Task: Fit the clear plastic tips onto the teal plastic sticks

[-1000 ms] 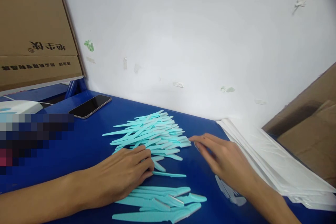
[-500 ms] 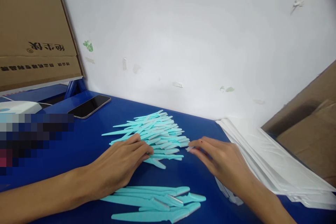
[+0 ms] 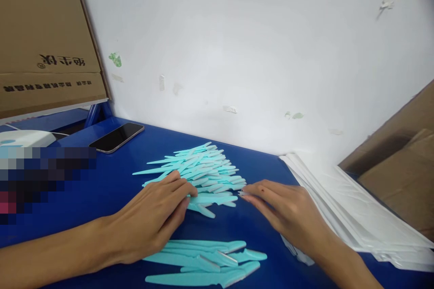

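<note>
A heap of slim turquoise plastic razors point(image 3: 200, 172) lies on the blue table point(image 3: 111, 180). My left hand point(image 3: 154, 216) rests flat at the heap's near left edge, fingers stretched out and touching the nearest razors. My right hand point(image 3: 283, 212) lies at the heap's right edge, fingers extended, their tips touching a razor end. A second, smaller group of turquoise razors point(image 3: 206, 262) with silvery blade ends lies nearer me, partly under my left hand.
A stack of white sheets point(image 3: 352, 207) lies at the right, with brown cardboard point(image 3: 400, 167) beyond it. A black phone point(image 3: 117, 137) lies at the back left, below a cardboard box point(image 3: 40, 40). A white wall stands behind the table.
My left hand slid forward from the near razors up to the heap's edge. My right hand crept slightly left toward the heap. One loose razor between the groups is gone from its spot.
</note>
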Demonstrator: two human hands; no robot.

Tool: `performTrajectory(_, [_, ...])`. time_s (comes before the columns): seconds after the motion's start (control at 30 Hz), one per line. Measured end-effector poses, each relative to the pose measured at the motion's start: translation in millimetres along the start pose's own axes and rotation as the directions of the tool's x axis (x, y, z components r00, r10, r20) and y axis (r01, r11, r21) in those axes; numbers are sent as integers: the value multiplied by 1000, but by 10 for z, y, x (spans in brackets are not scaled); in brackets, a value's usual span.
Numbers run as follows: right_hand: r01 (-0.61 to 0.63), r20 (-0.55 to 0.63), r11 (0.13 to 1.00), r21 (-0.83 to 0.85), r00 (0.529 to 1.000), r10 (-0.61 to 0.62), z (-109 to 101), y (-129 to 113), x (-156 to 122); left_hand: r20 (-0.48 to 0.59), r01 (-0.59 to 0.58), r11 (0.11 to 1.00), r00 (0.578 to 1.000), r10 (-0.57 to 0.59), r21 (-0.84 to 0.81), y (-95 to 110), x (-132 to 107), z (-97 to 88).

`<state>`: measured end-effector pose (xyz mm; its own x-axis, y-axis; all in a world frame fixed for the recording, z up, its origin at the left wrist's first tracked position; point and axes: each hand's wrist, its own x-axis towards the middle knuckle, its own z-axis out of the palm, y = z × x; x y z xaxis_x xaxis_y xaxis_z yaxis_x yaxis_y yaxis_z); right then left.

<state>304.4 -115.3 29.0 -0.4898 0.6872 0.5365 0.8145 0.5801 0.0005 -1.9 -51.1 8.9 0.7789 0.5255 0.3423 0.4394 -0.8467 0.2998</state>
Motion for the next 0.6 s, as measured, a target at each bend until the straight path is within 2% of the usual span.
performTrajectory(0.17, [25, -14, 1000, 3, 1000, -25, -3, -18, 10, 42, -38, 999, 998, 39, -23, 4, 43, 8])
performTrajectory(0.37, [45, -26, 998, -53, 999, -47, 6, -38, 9, -63, -73, 997, 995, 75, 36, -52, 62, 51])
performTrajectory(0.6, [61, 3, 998, 6, 998, -61, 48, -94, 36, -72, -111, 994, 991, 112, 12, -66, 30, 66])
